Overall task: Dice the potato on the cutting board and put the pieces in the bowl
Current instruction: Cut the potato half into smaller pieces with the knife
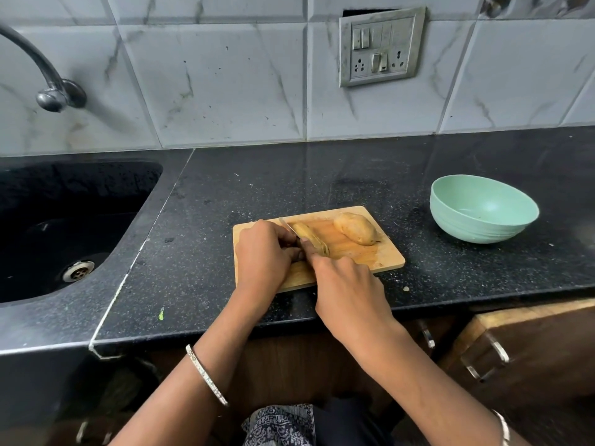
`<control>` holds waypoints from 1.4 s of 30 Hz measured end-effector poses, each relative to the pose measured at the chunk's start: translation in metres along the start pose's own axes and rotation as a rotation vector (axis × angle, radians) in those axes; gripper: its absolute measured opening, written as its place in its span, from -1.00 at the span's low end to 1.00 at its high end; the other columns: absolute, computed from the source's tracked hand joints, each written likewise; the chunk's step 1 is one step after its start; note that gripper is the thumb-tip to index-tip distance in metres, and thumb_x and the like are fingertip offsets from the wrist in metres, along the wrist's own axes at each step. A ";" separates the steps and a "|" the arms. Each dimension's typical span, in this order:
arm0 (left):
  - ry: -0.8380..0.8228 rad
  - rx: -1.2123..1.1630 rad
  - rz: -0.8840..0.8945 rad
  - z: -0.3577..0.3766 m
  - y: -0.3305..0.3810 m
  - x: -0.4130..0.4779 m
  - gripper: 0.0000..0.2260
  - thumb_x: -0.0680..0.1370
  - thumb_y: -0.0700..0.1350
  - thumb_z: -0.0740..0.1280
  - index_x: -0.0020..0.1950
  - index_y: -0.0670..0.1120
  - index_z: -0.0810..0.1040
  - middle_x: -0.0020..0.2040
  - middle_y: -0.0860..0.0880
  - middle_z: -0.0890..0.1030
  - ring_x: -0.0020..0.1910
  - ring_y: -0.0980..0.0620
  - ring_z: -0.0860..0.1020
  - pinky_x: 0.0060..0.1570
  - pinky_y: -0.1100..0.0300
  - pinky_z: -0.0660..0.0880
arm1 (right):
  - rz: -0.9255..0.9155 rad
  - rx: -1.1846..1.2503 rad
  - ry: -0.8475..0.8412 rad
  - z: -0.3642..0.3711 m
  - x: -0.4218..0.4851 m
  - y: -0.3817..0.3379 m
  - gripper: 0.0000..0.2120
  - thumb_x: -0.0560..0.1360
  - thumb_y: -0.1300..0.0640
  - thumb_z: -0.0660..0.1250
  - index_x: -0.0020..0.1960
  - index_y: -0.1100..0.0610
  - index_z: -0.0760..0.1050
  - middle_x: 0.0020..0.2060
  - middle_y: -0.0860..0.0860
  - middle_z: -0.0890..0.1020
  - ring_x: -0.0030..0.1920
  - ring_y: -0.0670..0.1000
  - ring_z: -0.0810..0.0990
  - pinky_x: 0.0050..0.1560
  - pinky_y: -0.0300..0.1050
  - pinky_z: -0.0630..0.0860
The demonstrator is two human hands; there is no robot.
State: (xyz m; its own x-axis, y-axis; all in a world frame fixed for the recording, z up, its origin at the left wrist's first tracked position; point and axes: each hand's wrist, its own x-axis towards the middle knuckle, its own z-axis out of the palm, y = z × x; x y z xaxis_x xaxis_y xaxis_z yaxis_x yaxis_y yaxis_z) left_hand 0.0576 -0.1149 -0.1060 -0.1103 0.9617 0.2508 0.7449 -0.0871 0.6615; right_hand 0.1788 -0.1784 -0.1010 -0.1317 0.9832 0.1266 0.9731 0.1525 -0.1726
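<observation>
A wooden cutting board point(383, 257) lies on the black counter. One potato half point(355, 232) rests at its far right, cut side down. The other half point(310, 239) sits mid-board, cut into several slices that still stand together. My left hand point(262, 252) holds this sliced half from the left with curled fingers. My right hand point(346, 291) grips a knife, index finger stretched along its spine; the blade point(287, 226) shows past my left hand, against the slices. A mint green bowl point(483, 209) stands to the right of the board with no pieces in it.
A black sink point(64, 220) with a drain is set into the counter at the left, a tap point(48, 82) above it. A switch and socket plate point(381, 46) hangs on the tiled wall. Cabinet drawers with metal handles point(489, 358) jut out below the counter's front edge.
</observation>
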 end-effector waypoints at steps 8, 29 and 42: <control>0.025 -0.017 0.021 0.002 -0.004 0.001 -0.87 0.36 -0.17 0.57 -0.12 -0.04 0.74 -0.22 0.02 0.70 -0.31 0.16 0.47 -0.31 0.51 0.32 | 0.008 0.045 -0.078 -0.005 -0.001 0.003 -0.27 0.64 0.22 0.23 0.65 -0.14 -0.08 0.15 0.14 0.55 0.17 0.22 0.57 -0.02 0.06 0.53; -0.102 0.040 0.178 -0.009 -0.018 0.025 -0.67 0.35 -0.26 0.54 0.06 0.02 0.68 -0.06 0.05 0.72 0.01 0.09 0.66 0.14 0.08 0.55 | 0.050 0.453 0.059 -0.023 -0.004 0.045 -0.54 0.70 -0.02 0.10 0.54 -0.36 0.18 -0.08 -0.07 0.60 0.03 0.07 0.59 -0.08 -0.03 0.42; -0.664 0.416 0.650 -0.018 0.003 0.073 -0.56 0.48 -0.23 0.45 0.26 0.18 0.58 0.24 0.14 0.60 0.34 0.01 0.45 0.35 -0.03 0.34 | 0.177 0.485 0.094 -0.001 -0.005 0.064 -0.54 0.69 -0.12 0.06 0.58 -0.21 0.17 0.05 0.00 0.66 0.14 0.05 0.56 0.15 0.08 0.50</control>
State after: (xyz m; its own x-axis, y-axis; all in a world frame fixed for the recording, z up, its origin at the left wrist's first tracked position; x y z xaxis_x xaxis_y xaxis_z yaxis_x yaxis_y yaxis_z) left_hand 0.0400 -0.0492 -0.0731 0.6906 0.7214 -0.0521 0.7141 -0.6687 0.2070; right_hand 0.2422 -0.1734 -0.1119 0.0659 0.9883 0.1376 0.7766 0.0358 -0.6290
